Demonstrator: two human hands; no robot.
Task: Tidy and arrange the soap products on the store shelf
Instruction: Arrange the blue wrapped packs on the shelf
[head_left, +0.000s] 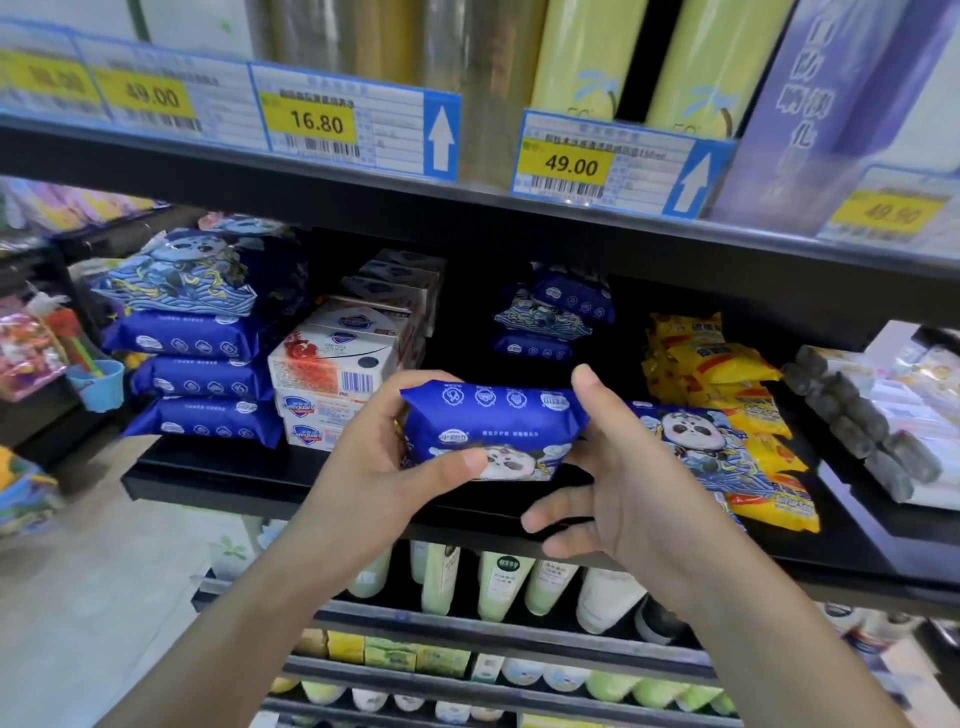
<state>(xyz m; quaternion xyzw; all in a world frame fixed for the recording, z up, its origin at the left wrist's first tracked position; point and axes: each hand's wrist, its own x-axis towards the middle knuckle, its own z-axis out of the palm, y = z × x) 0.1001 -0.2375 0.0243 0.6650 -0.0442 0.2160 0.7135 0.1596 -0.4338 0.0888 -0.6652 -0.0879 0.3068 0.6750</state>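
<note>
**Blue panda soap pack held up at the shelf**

Both hands are on one blue panda-print soap pack (491, 431), held just above the front edge of the black shelf (218, 480). The left hand (384, 462) grips its left end, thumb across the front. The right hand (613, 483) pinches the right end, lower fingers loosely curled. A stack of the same blue packs (200, 376) sits far left, white boxed soaps (332, 374) beside it, and yellow packs (727, 395) to the right.
</note>
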